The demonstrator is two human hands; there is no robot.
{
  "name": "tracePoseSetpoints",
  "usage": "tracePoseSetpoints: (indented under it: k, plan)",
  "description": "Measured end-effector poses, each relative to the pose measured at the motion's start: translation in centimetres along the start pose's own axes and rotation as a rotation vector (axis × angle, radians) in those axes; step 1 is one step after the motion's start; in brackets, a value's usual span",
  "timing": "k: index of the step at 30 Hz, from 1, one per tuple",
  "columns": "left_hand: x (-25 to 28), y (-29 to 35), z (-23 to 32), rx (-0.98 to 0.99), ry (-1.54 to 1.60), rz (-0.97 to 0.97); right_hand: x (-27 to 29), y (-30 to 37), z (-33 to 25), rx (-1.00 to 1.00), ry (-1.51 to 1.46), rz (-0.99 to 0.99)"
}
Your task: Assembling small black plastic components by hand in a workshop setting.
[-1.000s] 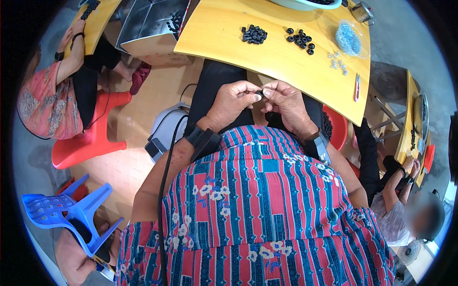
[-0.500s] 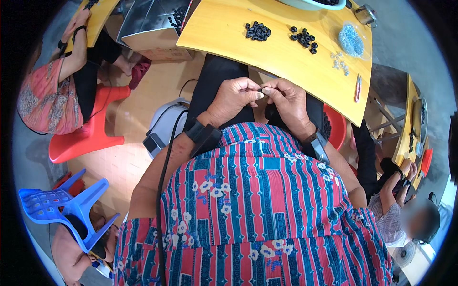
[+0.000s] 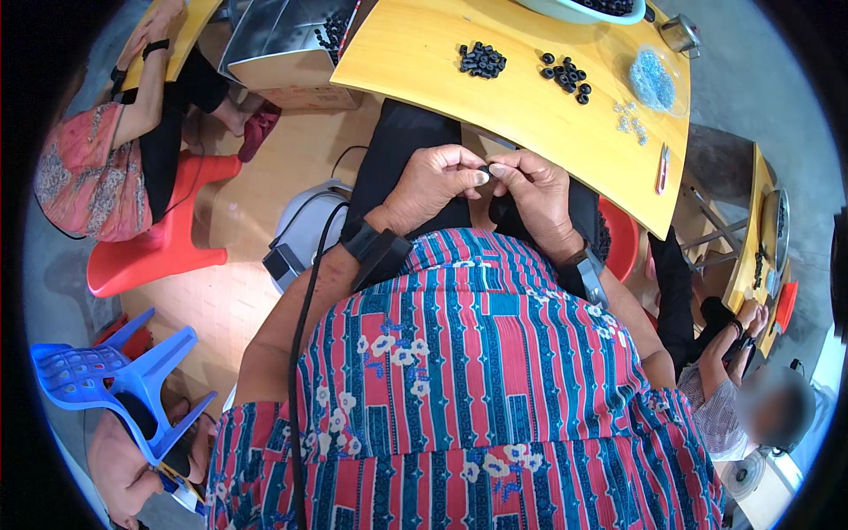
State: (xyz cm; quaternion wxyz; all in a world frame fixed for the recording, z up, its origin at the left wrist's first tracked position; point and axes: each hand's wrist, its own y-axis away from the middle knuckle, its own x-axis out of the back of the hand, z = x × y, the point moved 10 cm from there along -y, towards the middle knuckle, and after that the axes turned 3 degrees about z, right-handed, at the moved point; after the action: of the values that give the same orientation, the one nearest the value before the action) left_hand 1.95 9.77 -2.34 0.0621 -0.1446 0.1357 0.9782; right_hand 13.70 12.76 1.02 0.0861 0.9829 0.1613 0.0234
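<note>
- The left hand [image 3: 431,187] has thumb and forefinger pinched on a small black piece [image 3: 484,168]; its other fingers curl beneath.
- The right hand [image 3: 541,196] meets it tip to tip, thumb and forefinger closed at the piece's other side. The fingertips cover most of it, so whether the right fingers grip it firmly or only press on it, I cannot tell.
- The piece sits between the two hands, above the lap and just short of the worktop [image 3: 397,66].
- Half a second ago the fingers hid nearly all of the piece; now a dark bit shows again between them. The hands have barely moved, which suggests a small adjustment at the fingertips, with the handling of this one piece unfinished.
- On the worktop, a tight pile of black pieces [image 3: 482,60] and a looser group of rounder black pieces [image 3: 567,78] look unchanged; nothing appears added or taken.
- Farther right lie loose clear bits [image 3: 631,122], a clear container [image 3: 652,79] of bluish bits, and snips with a red handle [image 3: 662,170], all untouched.
- At the far edge stand a pale basin [image 3: 570,14] with dark contents and a metal cup [image 3: 680,35].
- Below the worktop's near edge, a red basin [image 3: 624,238] holds more dark pieces.
</note>
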Motion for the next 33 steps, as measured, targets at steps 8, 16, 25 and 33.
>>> tracePoseSetpoints:
  k: [8,16,25,33]
  plan:
    - [0.1,-0.1,-0.1,0.011,0.016,0.017,0.3,0.0,0.2,-0.006,0.046,0.001]
    - [0.3,-0.2,-0.3,-0.004,0.042,0.013,-0.2,-0.5,1.6,-0.204,-0.175,-0.080]
    - [0.1,0.0,0.5,-0.060,0.007,0.005,-1.5,-0.1,3.3,-0.435,-0.386,-0.232]
    - [0.6,-0.4,0.8,-0.168,-0.201,0.046,-2.7,1.0,3.9,-0.540,-0.436,-0.308]
